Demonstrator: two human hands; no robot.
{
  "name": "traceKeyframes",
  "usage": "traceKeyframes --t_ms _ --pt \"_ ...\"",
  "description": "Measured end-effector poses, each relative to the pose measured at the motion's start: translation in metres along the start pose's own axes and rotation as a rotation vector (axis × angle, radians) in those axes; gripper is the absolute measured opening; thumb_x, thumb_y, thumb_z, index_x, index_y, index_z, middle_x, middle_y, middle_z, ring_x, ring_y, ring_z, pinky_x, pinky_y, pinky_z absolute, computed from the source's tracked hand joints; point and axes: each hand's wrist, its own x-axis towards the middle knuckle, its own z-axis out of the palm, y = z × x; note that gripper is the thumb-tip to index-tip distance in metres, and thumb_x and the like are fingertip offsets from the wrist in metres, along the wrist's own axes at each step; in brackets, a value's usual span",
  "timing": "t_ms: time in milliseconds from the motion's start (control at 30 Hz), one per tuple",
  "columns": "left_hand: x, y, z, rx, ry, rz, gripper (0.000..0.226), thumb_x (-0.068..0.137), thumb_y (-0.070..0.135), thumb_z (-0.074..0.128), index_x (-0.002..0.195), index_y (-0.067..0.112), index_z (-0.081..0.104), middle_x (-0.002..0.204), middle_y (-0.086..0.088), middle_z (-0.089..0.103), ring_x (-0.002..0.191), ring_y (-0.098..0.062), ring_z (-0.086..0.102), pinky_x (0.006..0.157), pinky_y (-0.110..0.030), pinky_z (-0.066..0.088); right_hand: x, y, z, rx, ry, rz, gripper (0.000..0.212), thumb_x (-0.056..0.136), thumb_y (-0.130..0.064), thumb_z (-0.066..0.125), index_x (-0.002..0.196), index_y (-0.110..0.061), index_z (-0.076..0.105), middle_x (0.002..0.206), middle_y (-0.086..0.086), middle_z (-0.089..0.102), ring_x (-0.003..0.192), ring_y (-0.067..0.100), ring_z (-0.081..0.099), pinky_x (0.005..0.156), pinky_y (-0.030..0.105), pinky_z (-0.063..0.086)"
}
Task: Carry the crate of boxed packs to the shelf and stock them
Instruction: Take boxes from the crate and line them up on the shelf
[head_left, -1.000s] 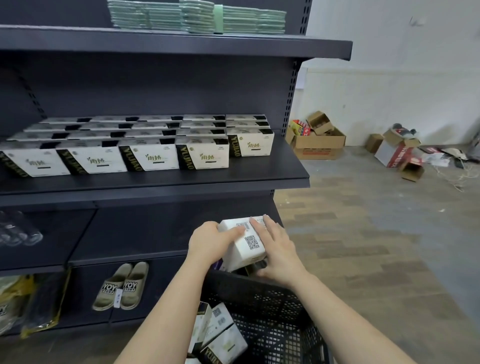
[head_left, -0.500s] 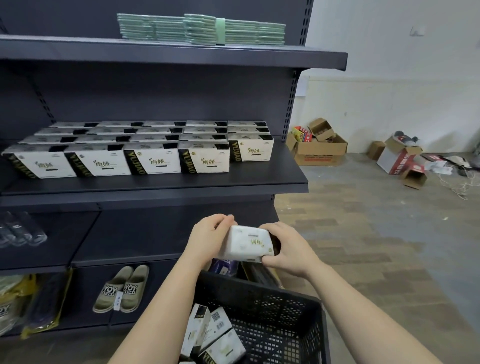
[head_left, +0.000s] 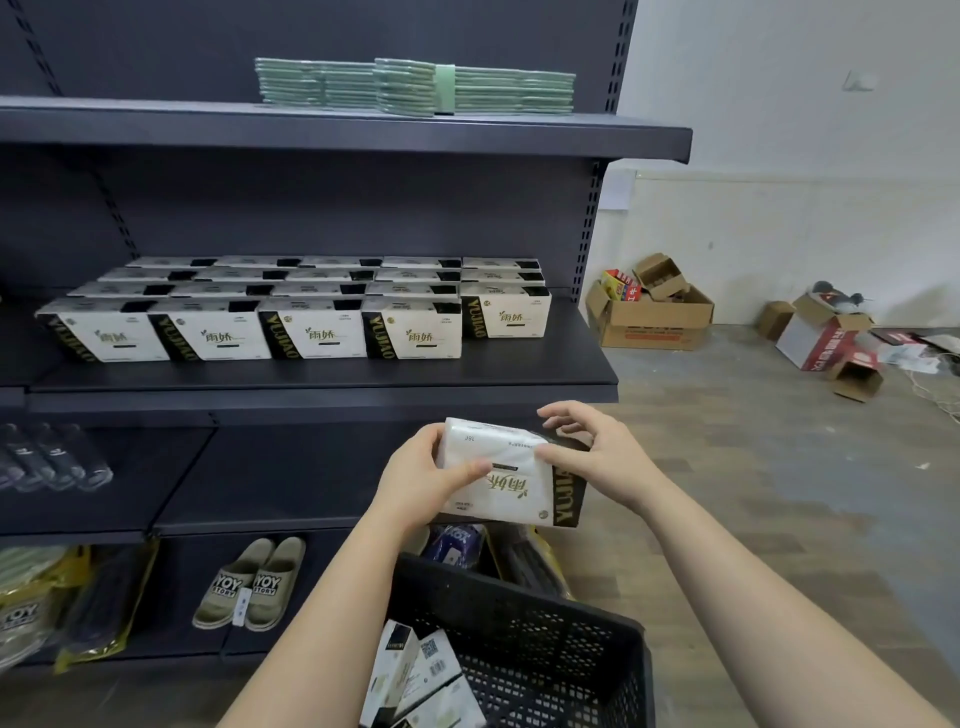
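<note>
The shelf (head_left: 545, 364) ahead of you holds tidy rows of packs (head_left: 311, 332) facing out, with a bare slot at the front right that looks meant for the next one. The crate (head_left: 545, 634) sits low beside you with more inside. You've got one pack (head_left: 509, 483) raised between crate and shelf edge, label upside down to you. Your left hand (head_left: 421, 483) grips its left end and your right hand (head_left: 597, 457) pinches the right, probably to turn it face-out.
</note>
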Motion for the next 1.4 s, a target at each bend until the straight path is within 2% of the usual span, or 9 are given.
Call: traceKeyframes --t_ms 133,300,467,600,800,933,1067,1200,1400 --pt "0.0 0.016 0.007 0.297 -0.029 0.102 0.05 0.069 0.051 0.075 0.114 0.043 0.053 0.107 0.018 0.06 0.102 -0.004 0.056 0.096 -0.045 0.046 0.005 -0.008 -0.001 -0.164 -0.154 -0.049 0.058 0.077 -0.038 0.08 0.128 -0.04 0.054 0.118 -0.016 0.061 0.114 0.005 0.051 0.093 0.029 0.041" --pt "-0.005 0.036 0.013 0.556 -0.02 0.208 0.063 0.071 0.045 0.077 0.127 0.04 0.049 0.111 0.016 0.053 0.112 -0.01 0.049 0.11 -0.048 0.02 0.009 -0.016 0.007 -0.152 -0.32 -0.124 0.069 0.068 -0.032 0.085 0.129 -0.039 0.053 0.113 -0.021 0.06 0.1 -0.001 0.057 0.086 0.022 0.05" --pt "-0.007 0.032 0.015 0.342 0.156 0.199 0.094 0.067 0.045 0.083 0.146 0.034 0.034 0.139 0.011 0.04 0.13 -0.012 0.035 0.11 -0.046 0.03 0.008 -0.018 0.002 0.024 -0.261 -0.089 0.058 0.074 -0.026 0.083 0.124 -0.034 0.054 0.113 -0.019 0.062 0.097 -0.005 0.059 0.079 0.015 0.048" --pt "-0.008 0.03 0.008 0.063 0.178 0.102 0.111 0.064 0.032 0.089 0.152 0.032 0.021 0.138 0.011 0.043 0.119 -0.005 0.046 0.099 -0.031 0.041 0.008 -0.016 0.002 0.266 -0.215 -0.012 0.053 0.077 -0.01 0.079 0.12 -0.029 0.052 0.116 -0.009 0.064 0.105 0.005 0.062 0.083 0.027 0.055" --pt "-0.01 0.022 -0.011 0.026 0.102 0.077 0.058 0.072 0.031 0.084 0.119 0.037 0.052 0.112 0.017 0.061 0.106 -0.005 0.059 0.077 -0.017 0.049 0.012 -0.014 0.001 0.756 -0.197 0.056 0.058 0.076 0.004 0.074 0.125 -0.009 0.048 0.119 0.016 0.066 0.11 0.031 0.065 0.082 0.042 0.058" --pt "0.003 0.023 -0.02 0.266 0.13 0.068 0.054 0.067 0.05 0.08 0.112 0.036 0.055 0.106 0.017 0.059 0.101 -0.006 0.057 0.091 -0.039 0.047 0.021 -0.012 -0.002 0.545 -0.127 0.056 0.074 0.074 -0.005 0.082 0.133 -0.024 0.041 0.128 0.008 0.059 0.113 0.025 0.063 0.087 0.042 0.057" --pt "0.02 0.03 -0.028 0.596 0.216 0.115 0.054 0.068 0.055 0.076 0.114 0.036 0.054 0.104 0.014 0.056 0.104 -0.013 0.053 0.093 -0.043 0.032 0.032 -0.022 -0.005 0.071 0.052 -0.058 0.098 0.069 -0.023 0.087 0.144 -0.043 0.029 0.136 -0.015 0.041 0.117 0.011 0.051 0.096 0.036 0.049" --pt "0.039 0.043 -0.025 0.884 0.171 0.147 0.066 0.072 0.062 0.071 0.126 0.031 0.049 0.12 0.008 0.052 0.118 -0.02 0.047 0.108 -0.05 0.023 0.044 -0.036 -0.001 -0.275 0.056 -0.278 0.088 0.068 -0.028 0.086 0.142 -0.035 0.039 0.137 -0.016 0.038 0.123 0.008 0.044 0.102 0.035 0.046" --pt "0.069 0.053 -0.017 0.974 0.145 0.227 0.069 0.072 0.063 0.07 0.128 0.029 0.048 0.123 0.007 0.051 0.122 -0.02 0.044 0.112 -0.052 0.018 0.075 -0.031 0.009 -0.547 0.054 -0.209 0.078 0.067 -0.037 0.084 0.133 -0.038 0.043 0.125 -0.008 0.04 0.108 0.022 0.051 0.087 0.038 0.049"
